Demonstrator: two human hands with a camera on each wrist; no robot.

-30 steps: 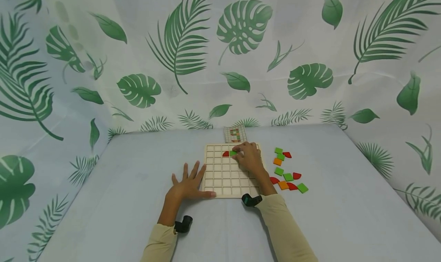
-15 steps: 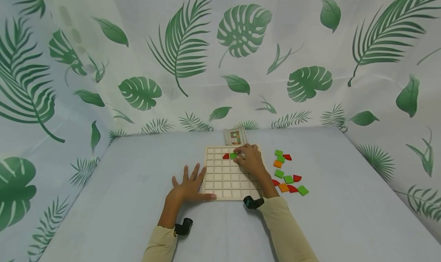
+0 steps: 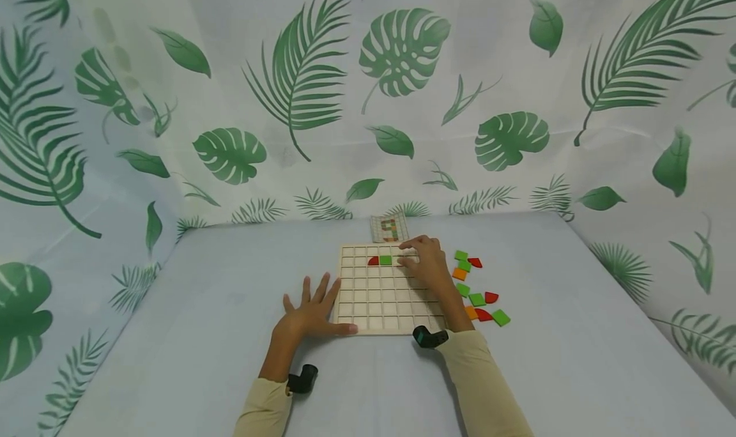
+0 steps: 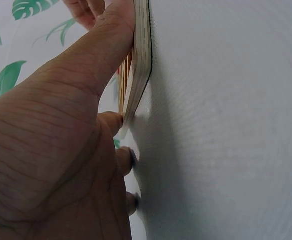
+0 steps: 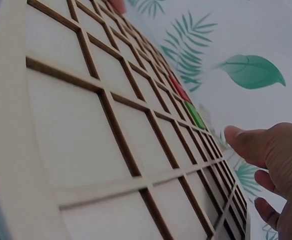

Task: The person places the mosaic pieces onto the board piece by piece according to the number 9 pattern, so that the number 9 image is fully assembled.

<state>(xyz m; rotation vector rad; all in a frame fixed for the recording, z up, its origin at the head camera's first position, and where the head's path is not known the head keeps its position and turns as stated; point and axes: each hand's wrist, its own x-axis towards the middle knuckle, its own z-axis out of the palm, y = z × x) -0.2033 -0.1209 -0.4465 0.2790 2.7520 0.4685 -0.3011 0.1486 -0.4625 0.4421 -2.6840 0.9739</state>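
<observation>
A wooden grid board (image 3: pixel 374 304) lies flat on the table. In its second row from the far edge, a red quarter-round tile (image 3: pixel 374 260) and a green square tile (image 3: pixel 386 260) sit side by side in neighbouring cells. My left hand (image 3: pixel 307 317) is spread at the board's left front corner, its thumb on the front edge and a fingertip against the left side. Over the board's far right part, just right of the green tile, hovers my right hand (image 3: pixel 430 264). Its thumb and fingers stand apart, and I see nothing between them in the right wrist view.
Several loose tiles lie right of the board: green squares such as this green tile (image 3: pixel 501 317), an orange square (image 3: pixel 459 274) and red quarter-rounds like this red tile (image 3: pixel 491 297). Behind the board stands a pattern card (image 3: pixel 389 228). Leaf-printed cloth (image 3: pixel 322 105) surrounds the table.
My right hand has come away from the green square tile and shifted right, leaving the tile in its cell. My left hand stays at the board's corner.
</observation>
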